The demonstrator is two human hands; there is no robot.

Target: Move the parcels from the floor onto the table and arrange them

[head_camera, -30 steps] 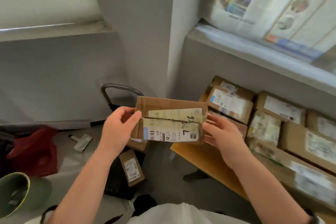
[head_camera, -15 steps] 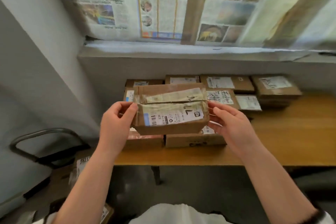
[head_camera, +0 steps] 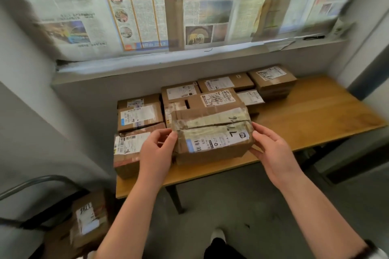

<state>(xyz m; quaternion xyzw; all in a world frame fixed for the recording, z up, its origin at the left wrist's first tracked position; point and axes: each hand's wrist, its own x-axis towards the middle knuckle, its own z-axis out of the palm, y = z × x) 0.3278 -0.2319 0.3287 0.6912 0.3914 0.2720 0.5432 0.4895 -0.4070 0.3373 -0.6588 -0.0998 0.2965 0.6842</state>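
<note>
Parcels [head_camera: 141, 115] in brown cardboard lie below a wide window pasted over with newspaper sheets [head_camera: 147, 17]. Under the window ledge [head_camera: 189, 59] stands a long wooden surface [head_camera: 315, 115], its right half bare wood. The parcels take up its left half, flat with white labels facing up, packed edge to edge against the wall, some stacked. At the near edge of the surface, in front of that group, we hold one parcel [head_camera: 212, 134] with a taped seam, a white label and dark handwritten marks; we cannot tell if it touches the wood. Our left hand [head_camera: 156, 153] grips its left end, thumb at the top corner. Our right hand [head_camera: 273, 153] grips its right end. At lower left, one more parcel [head_camera: 88, 218] sits on the floor beside a dark metal frame [head_camera: 42, 181]
</note>
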